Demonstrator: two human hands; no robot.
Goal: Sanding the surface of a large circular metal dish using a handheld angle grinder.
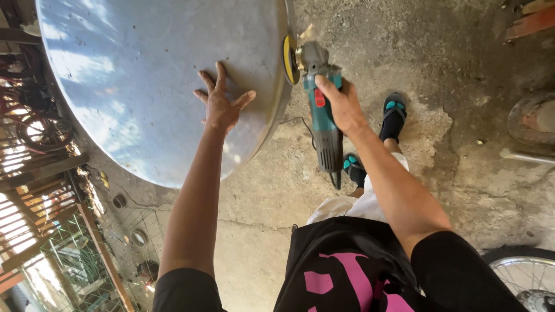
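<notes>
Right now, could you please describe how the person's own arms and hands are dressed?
Both arms are bare from short black sleeves down. The left hand and the right hand wear no gloves, and no rings, watch or bands show. The black top carries a large pink print on its front.

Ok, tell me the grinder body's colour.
Teal-green grinder body with a red switch, seen in the head view.

The left hand (221, 104) is laid flat on the metal disc (144, 75). The angle grinder (319, 110) is held by the right hand (341, 104) at the disc's right rim, above the concrete floor (451, 162).
</notes>
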